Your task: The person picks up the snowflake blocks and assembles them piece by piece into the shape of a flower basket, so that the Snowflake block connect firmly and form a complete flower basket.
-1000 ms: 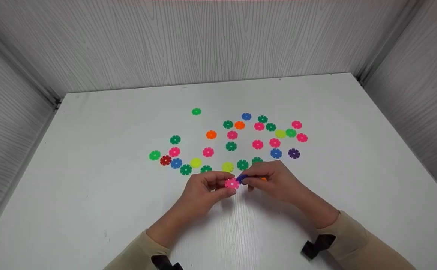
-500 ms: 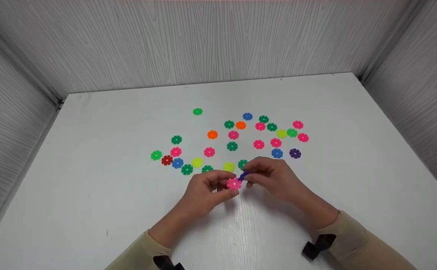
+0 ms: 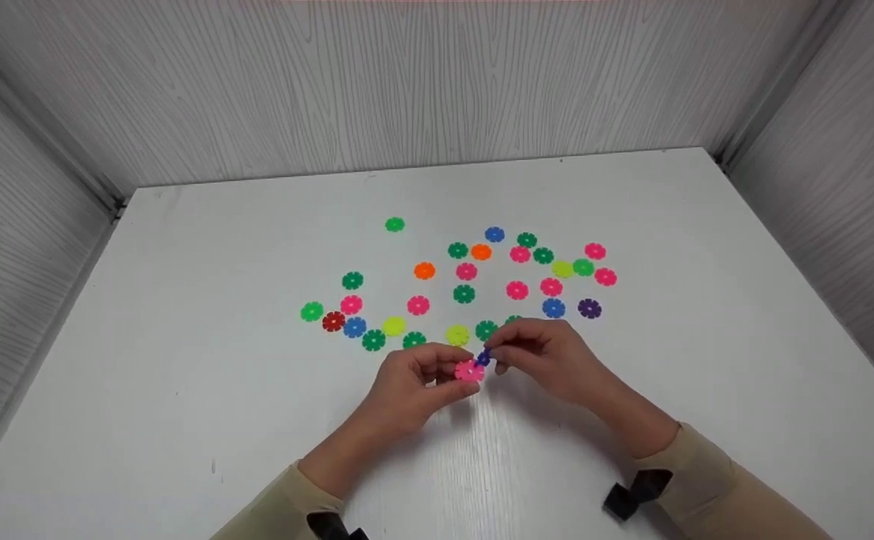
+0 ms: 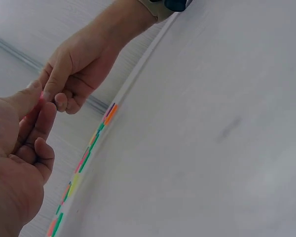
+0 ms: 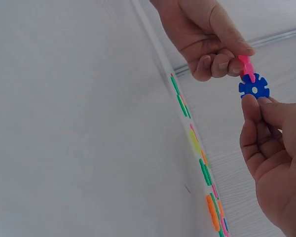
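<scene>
My left hand (image 3: pixel 410 386) pinches a bright pink notched plastic disc (image 3: pixel 469 371) between thumb and fingers, above the near middle of the table. To its right, my right hand (image 3: pixel 553 360) pinches a dark blue disc (image 3: pixel 484 358) of the same flower-like kind. In the right wrist view the pink disc (image 5: pixel 246 65) stands edge-on, crosswise to the blue disc (image 5: pixel 247 88), and its lower edge overlaps a notch at the blue rim. Fingers cover most of both discs in the left wrist view, where only a sliver of pink shows.
Several loose notched discs lie flat beyond the hands, among them a yellow disc (image 3: pixel 457 335), a red disc (image 3: pixel 334 322) and a purple disc (image 3: pixel 590 308). A lone green disc (image 3: pixel 394 224) lies farther back. Pale panels (image 3: pixel 421 90) enclose the white table (image 3: pixel 144 360).
The blue disc has turned at the pink disc's edge as my right fingers shifted their grip. The pink disc has tilted slightly. An orange disc seen by the right hand earlier is now hidden.
</scene>
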`<state>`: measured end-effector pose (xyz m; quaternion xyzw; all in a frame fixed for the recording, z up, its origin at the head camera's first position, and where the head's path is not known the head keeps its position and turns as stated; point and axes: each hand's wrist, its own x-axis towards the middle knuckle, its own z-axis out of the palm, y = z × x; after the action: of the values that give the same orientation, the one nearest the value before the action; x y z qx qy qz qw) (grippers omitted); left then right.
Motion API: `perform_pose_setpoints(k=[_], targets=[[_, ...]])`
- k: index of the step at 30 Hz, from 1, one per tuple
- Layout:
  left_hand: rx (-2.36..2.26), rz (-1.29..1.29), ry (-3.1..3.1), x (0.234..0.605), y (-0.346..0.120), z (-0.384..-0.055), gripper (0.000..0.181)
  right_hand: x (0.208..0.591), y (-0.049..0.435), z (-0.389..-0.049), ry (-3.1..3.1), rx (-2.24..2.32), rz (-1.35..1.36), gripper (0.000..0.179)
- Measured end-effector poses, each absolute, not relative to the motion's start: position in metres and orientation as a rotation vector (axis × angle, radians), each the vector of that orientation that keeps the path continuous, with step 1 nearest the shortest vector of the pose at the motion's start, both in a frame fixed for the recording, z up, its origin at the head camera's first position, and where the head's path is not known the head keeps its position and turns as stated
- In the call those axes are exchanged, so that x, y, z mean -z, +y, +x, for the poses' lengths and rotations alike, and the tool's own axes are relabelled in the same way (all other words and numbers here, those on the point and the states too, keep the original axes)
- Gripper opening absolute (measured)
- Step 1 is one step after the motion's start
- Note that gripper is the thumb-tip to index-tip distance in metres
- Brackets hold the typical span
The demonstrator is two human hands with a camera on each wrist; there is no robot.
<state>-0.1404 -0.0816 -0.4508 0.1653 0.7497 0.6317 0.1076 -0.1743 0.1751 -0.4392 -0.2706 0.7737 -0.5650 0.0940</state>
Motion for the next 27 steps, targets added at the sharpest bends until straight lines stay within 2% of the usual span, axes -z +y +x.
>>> perform_pose_setpoints(k=[11, 20, 27], targets=[[-1.905, 0.454, 2.250, 0.4496, -0.0852, -0.1412, 0.042, 0.4359, 0.1735, -0.1748, 2.264, 1.638, -0.674, 0.014], [-1.905, 0.482, 2.210, 0.4493, -0.0845, -0.1422, 0.042, 0.4363, 0.1722, -0.1730, 2.273, 1.592, -0.827, 0.017], [-1.887, 0.494, 2.210, 0.4485, -0.0846, -0.1421, 0.042, 0.4374, 0.1736, -0.1722, 2.309, 1.608, -0.837, 0.018]])
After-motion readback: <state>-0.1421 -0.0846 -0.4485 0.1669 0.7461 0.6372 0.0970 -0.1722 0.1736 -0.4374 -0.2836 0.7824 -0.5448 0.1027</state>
